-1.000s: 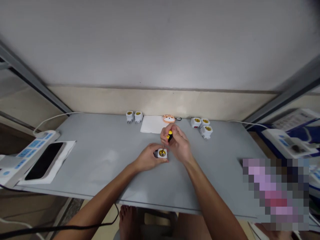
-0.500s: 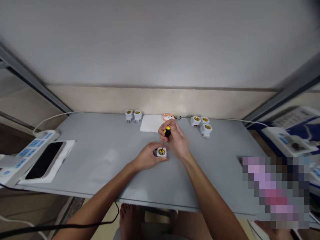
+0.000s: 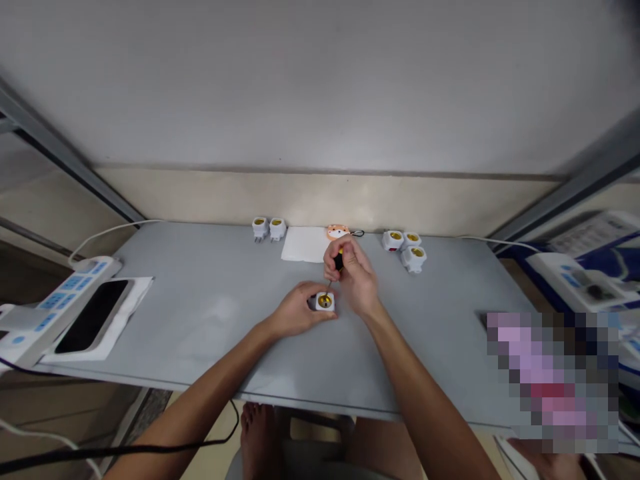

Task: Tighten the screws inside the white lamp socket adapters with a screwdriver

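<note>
My left hand (image 3: pixel 300 309) is closed around a white lamp socket (image 3: pixel 325 303) on the desk, its brass-coloured opening facing up. In my right hand (image 3: pixel 354 275) is a screwdriver (image 3: pixel 339 260) with a black and yellow handle. The thin shaft slants down into the socket's opening; where its tip touches I cannot make out. At the back left stand two similar white sockets (image 3: pixel 260 228) with plug pins. Three more sockets (image 3: pixel 414 259) are grouped at the back right, one with a red part on its side.
A white paper sheet (image 3: pixel 303 244) lies at the back beside an orange animal-face item (image 3: pixel 339 232) with a black loop. On the left are a phone (image 3: pixel 94 316) and a power strip (image 3: pixel 65 300). A blurred-out patch covers the right front; another power strip (image 3: pixel 575 280) is beyond.
The screwdriver handle has turned and tilted slightly to the right in my right hand. My left hand still holds the socket in nearly the same spot.
</note>
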Tool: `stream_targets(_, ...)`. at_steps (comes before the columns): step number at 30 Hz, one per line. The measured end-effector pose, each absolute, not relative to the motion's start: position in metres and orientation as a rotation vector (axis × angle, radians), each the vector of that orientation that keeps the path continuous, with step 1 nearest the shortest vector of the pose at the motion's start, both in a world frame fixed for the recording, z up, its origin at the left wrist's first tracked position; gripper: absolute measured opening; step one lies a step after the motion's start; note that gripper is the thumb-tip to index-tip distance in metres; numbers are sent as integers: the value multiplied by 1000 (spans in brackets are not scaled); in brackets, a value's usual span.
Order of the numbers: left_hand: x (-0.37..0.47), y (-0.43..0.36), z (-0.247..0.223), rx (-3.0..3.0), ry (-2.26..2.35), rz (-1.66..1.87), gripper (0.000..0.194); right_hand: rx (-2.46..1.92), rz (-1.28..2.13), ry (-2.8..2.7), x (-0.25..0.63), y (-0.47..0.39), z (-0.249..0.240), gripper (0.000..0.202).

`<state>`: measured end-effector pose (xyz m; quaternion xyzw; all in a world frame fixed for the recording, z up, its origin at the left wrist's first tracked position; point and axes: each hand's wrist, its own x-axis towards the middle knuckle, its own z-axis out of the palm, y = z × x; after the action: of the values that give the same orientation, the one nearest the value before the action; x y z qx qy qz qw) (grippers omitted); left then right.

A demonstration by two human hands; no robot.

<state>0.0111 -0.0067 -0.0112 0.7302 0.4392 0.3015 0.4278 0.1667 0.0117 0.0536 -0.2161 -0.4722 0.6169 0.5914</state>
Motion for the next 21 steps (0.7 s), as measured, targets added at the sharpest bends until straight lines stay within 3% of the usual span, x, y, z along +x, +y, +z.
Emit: stream_targets(21,10,-9,-18,1933,1061,796,42,-468,1451,-1211,162,-2,51,35)
